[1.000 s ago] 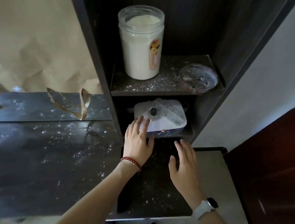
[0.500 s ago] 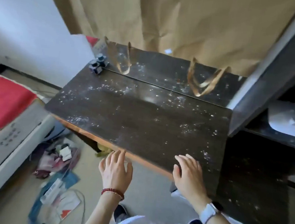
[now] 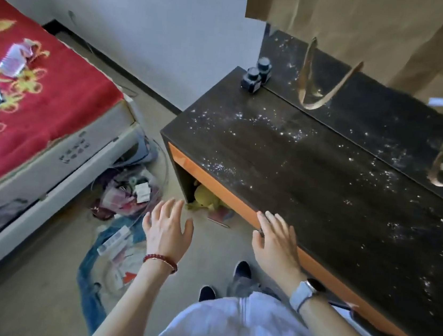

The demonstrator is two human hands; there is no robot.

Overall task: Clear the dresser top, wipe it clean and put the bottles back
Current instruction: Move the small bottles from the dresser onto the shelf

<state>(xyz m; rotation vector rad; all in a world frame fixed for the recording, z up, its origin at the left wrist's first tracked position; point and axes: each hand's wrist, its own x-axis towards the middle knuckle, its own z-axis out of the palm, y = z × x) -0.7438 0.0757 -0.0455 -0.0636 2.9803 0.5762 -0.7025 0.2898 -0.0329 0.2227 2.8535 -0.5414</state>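
- Nearest to the camera is the person's white garment (image 3: 239, 334), and below it two dark shoes (image 3: 242, 269) stand on the beige floor (image 3: 43, 271).
- The left hand (image 3: 169, 230) is held over the floor, with a red bead bracelet (image 3: 161, 261) on the wrist. Its fingers are spread apart and it holds nothing.
- The right hand (image 3: 275, 240) carries a watch with a white strap (image 3: 304, 291). Its fingers are also apart and empty, and the fingertips are at the front edge of the dresser top (image 3: 310, 184); I cannot tell if they touch it.
- On the floor to the left of the hands there is a heap of clutter: a blue cloth (image 3: 96, 272), papers and a clear plastic bag (image 3: 130, 193) with small things inside.
- Under the dresser, in the open space below the orange front panel (image 3: 241, 201), lies a yellow soft toy (image 3: 205, 198).
- On the left stands a bed with a red flowered cover (image 3: 37, 89); a few small things lie on it, including a clear plastic bottle (image 3: 16, 60).
- The dresser top is a dark wood surface, and it is sprinkled with white powder over most of its area.
- At the far left corner of the top, two small dark bottles (image 3: 256, 76) stand upright, touching each other, well apart from both hands.
- Behind the top, a mirror strip (image 3: 375, 108) is also dusted, and a brown paper sheet (image 3: 372, 24) hangs above it with paper loops (image 3: 316, 87) reaching down.
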